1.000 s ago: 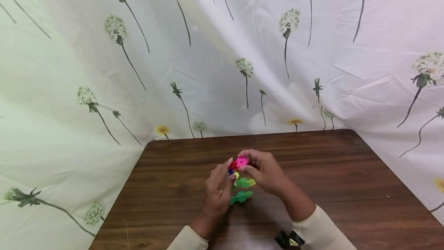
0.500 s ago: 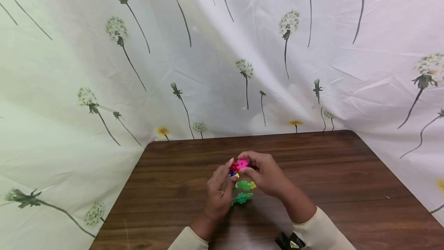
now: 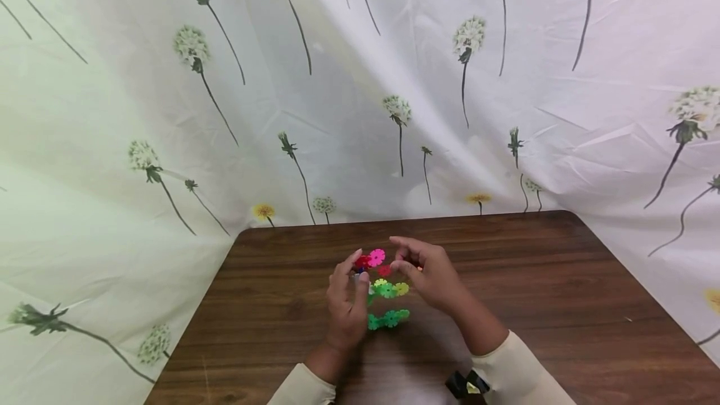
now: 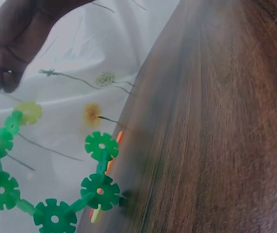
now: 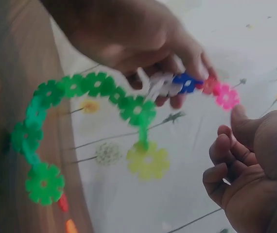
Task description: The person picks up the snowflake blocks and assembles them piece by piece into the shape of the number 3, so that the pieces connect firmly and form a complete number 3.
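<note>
Left grip [image 3: 345, 306] pinched the toy chain [image 3: 386, 290]; right grip [image 3: 433, 277] sat loose beside it. I figured linking; next called for pinching its pink disc [image 3: 377, 258].

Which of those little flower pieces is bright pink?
The pink piece at one end of the chain held by the left hand, beside a red piece; no other piece shows that colour.
</note>
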`<state>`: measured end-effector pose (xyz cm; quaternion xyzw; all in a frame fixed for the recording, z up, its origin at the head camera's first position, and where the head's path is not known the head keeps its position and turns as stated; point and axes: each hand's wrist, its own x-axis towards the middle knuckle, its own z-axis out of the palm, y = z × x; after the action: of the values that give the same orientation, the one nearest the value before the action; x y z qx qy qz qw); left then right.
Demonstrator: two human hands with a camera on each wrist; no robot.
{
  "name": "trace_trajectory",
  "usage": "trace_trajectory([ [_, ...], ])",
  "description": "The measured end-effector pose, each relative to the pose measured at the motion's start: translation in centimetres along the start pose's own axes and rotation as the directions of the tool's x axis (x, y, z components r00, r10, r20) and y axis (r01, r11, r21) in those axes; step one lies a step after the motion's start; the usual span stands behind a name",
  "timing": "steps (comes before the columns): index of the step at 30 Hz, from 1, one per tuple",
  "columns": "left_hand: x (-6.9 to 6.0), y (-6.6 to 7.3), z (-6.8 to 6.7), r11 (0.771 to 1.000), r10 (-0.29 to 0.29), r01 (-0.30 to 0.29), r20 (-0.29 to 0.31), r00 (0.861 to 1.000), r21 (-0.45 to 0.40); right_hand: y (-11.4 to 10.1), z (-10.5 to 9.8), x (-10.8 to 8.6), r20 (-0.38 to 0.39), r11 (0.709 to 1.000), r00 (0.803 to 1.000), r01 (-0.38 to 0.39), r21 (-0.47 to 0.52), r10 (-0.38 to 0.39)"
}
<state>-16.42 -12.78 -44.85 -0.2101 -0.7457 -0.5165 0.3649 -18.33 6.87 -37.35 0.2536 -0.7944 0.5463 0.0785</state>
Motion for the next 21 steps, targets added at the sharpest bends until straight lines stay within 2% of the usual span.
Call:
trace_trajectory([
  [3, 0.1, -0.1, -0.1, 0.999, -0.015, 0.016, 0.019, 1.0, -0.032, 1.3, 0.0, 0.2, -0.046, 1.0, 0.999, -0.023, 0.008, 0.023],
  [7, 0.2, -0.2, -0.2, 0.997, -0.023, 0.026, 0.031, 0.999, -0.073, 3.3, -0.1, 0.6, -0.086, 0.995, 0.992, -0.089, 0.038, 0.092],
  [12, 0.2, 0.1, -0.2, 0.994, -0.052, 0.056, 0.041, 0.998, -0.092, 5.5, 0.2, 0.8, -0.091, 0.98, 0.979, -0.176, 0.098, 0.185],
  [21, 0.2, 0.0, -0.2, 0.992, -0.053, 0.054, 0.018, 0.998, -0.114, 9.4, 2.3, 0.6, -0.076, 0.966, 0.964, -0.253, 0.052, 0.256],
])
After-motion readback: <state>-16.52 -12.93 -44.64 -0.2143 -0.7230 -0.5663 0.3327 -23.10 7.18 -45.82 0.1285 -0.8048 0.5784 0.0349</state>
